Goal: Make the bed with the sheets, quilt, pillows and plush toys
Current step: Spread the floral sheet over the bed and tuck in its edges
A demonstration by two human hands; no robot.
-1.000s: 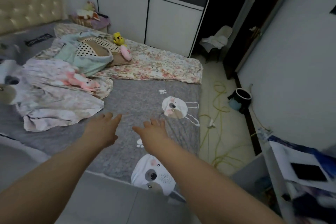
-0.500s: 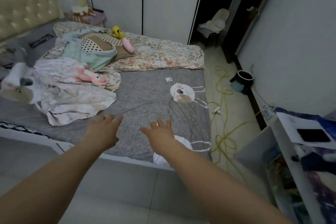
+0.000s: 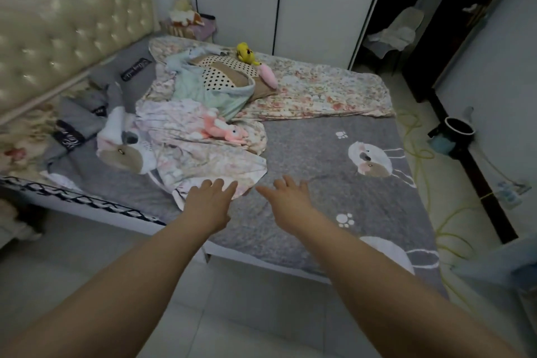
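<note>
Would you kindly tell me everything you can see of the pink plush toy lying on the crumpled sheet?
The pink plush toy is small, soft and fuzzy-looking, pink with paler patches; what animal it is I cannot tell. It lies flat on the crumpled pale floral sheet, toward the middle of the bed, close to the mint-green cloth; whether they touch is unclear. Nothing else touches it.

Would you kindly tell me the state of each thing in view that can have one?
left hand, open, at the pale sheet's near edge.
right hand, open, over the grey bedsheet.
pale sheet, crumpled in a heap.
grey bedsheet, spread flat.
floral quilt, laid out along the far side.
pink plush toy, lying on the pale sheet.
yellow plush toy, resting by the dotted pillow.
wardrobe doors, shut.
</note>
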